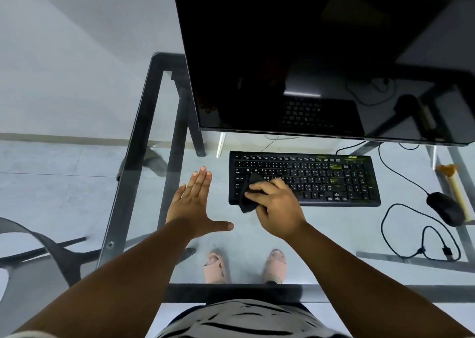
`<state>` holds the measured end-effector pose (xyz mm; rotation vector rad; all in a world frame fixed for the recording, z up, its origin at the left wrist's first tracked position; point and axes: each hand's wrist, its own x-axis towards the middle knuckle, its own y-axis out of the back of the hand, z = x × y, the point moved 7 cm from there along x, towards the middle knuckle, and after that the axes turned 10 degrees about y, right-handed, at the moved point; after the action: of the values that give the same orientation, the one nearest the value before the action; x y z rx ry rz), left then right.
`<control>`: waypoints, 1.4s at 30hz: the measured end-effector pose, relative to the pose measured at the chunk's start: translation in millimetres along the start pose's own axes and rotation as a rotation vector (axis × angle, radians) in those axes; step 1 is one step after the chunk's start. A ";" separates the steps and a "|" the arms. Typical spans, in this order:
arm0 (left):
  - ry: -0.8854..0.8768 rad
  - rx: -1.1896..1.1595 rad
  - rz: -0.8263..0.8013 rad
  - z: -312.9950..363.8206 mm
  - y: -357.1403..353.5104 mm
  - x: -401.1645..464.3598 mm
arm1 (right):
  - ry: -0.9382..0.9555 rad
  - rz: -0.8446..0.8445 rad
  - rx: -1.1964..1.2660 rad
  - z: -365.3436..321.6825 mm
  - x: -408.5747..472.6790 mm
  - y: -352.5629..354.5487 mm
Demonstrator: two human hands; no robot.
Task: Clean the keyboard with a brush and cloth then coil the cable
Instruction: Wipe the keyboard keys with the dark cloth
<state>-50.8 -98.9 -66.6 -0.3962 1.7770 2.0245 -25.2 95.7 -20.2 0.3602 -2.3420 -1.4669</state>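
Left hand [196, 204] is flat and wide open, fingers together and thumb stuck out to the right, palm down over the glass desk [144, 121] just left of the keyboard [321, 178], holding nothing; can't tell if it's actually touching the glass. Right hand [275, 209] is clenched around a bunched-up black cloth [250, 191], pressing it on the near-left corner of the keyboard, with part of the cloth hanging over the front edge. The keyboard's black, lying flat in the middle of the desk under a big dark monitor [308, 54] at the far side. Further right there's a black mouse [443, 207], and just past it a brush [456, 191] with a pale handle and orange-ish bristles. A black cable [421, 237] lies in loose loops on the near right of the desk. The top is see-through with a dark metal frame, so you can see pale floor tiles and sandaled feet [245, 265] below. Grey chair [46, 245] on the near left.
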 end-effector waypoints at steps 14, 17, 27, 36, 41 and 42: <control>-0.011 -0.026 0.022 -1.5 -1.3 0.7 | -0.034 0.020 -0.051 8.6 -31.6 9.9; -0.010 -0.054 0.052 0.8 -0.6 -0.5 | -0.174 0.162 0.000 14.8 -31.3 20.4; -0.251 -0.092 0.131 46.8 -12.1 -12.2 | -0.223 0.120 0.005 10.7 -58.4 6.8; -0.233 -0.103 0.185 48.5 -16.5 -10.9 | -0.329 0.136 0.041 11.3 -45.5 3.4; -0.222 -0.097 0.202 48.7 -14.5 -11.5 | -0.330 0.154 0.036 22.1 -67.0 11.4; -0.223 -0.092 0.200 49.0 -14.4 -11.5 | -0.402 0.216 0.032 33.3 -78.4 18.2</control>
<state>-31.0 -50.5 -66.6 -0.0158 1.6474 2.1951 31.2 161.4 -29.7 -0.1971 -2.6106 -1.5069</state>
